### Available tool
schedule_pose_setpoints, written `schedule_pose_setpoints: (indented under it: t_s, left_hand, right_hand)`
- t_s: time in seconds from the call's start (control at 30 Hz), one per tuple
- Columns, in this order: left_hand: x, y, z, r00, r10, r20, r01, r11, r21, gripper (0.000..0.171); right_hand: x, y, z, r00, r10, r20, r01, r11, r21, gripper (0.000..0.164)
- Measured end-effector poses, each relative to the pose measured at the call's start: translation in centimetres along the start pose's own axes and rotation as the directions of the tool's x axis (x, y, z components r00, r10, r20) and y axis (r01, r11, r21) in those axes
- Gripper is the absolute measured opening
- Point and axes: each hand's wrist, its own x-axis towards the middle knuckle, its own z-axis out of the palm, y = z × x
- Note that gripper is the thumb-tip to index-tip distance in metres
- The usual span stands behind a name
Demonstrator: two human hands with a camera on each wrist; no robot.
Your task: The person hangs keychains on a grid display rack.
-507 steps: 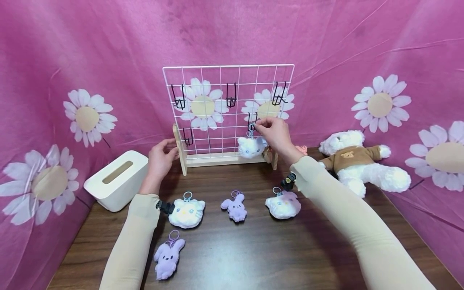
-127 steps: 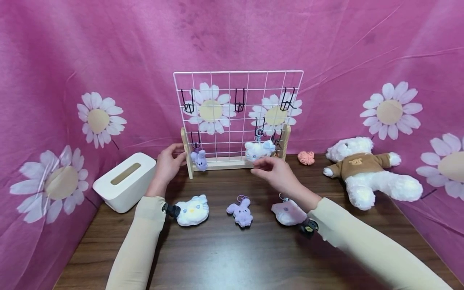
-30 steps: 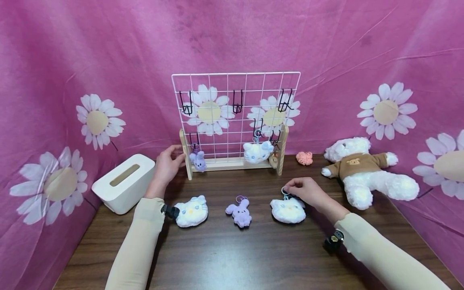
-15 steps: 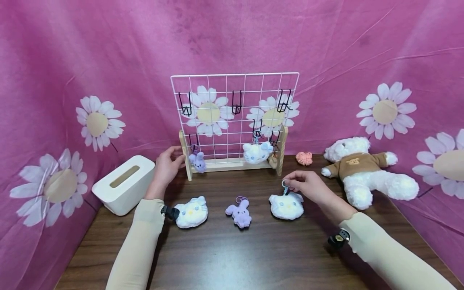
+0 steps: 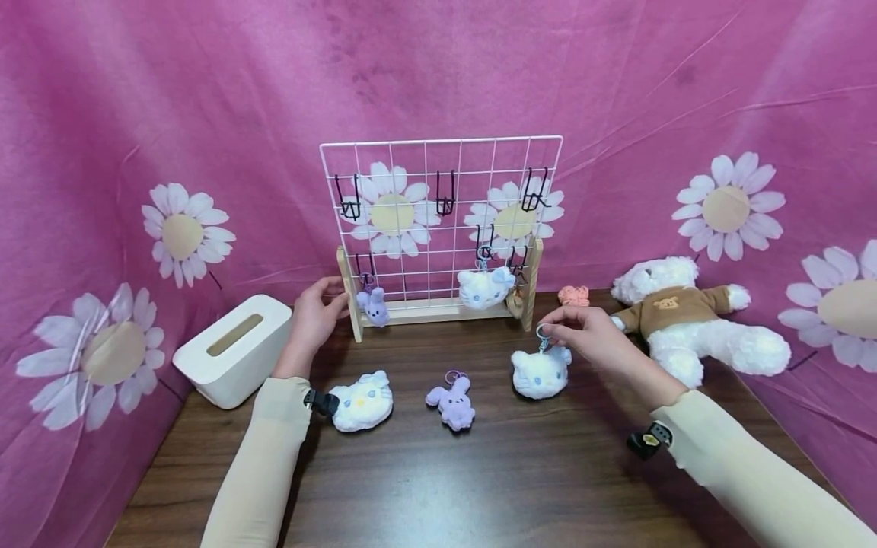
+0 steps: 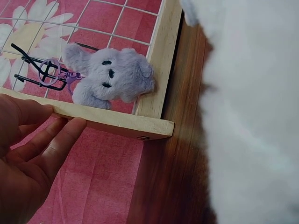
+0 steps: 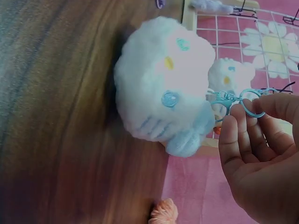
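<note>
My right hand [image 5: 592, 339] pinches the blue ring [image 7: 252, 103] of a white cat-head plush keychain [image 5: 541, 373], which hangs below the fingers close over the table. My left hand [image 5: 317, 316] holds the left wooden post [image 6: 117, 122] of a white wire grid rack [image 5: 438, 142], thumb on one face and fingertips on the other. A purple bunny keychain [image 6: 110, 74] hangs from a black hook at the rack's lower left. Another white cat keychain [image 5: 485, 289] hangs lower right, partly covering a small brown charm [image 5: 515, 303].
Three black hooks, the middle one [image 5: 445, 194] among them, line the upper grid. On the table lie a white cat keychain [image 5: 363, 402] and a purple bunny keychain [image 5: 454, 403]. A white tissue box [image 5: 236, 346] stands left; a coral puff [image 5: 574, 295] and teddy bear [image 5: 674, 304] lie right.
My right hand has lifted the right-hand cat keychain by its ring, upward toward the rack. Earlier, the purple bunny went from the table to the lower-left hook. My left hand stays at the post.
</note>
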Motion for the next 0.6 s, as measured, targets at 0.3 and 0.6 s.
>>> schedule_pose_setpoints:
  t_s: [0.3, 0.6]
  left_hand:
    - [0.1, 0.0, 0.1, 1.000, 0.000, -0.001, 0.000, 1.000, 0.004, 0.038]
    - [0.0, 0.1, 0.0, 1.000, -0.004, -0.004, 0.004, 1.000, 0.003, 0.039]
  right_hand:
    - [0.5, -0.6, -0.3, 1.000, -0.018, -0.009, 0.018, 0.999, -0.036, 0.024]
    - [1.2, -1.0, -0.5, 0.998, -0.045, -0.040, 0.043, 0.999, -0.030, 0.022]
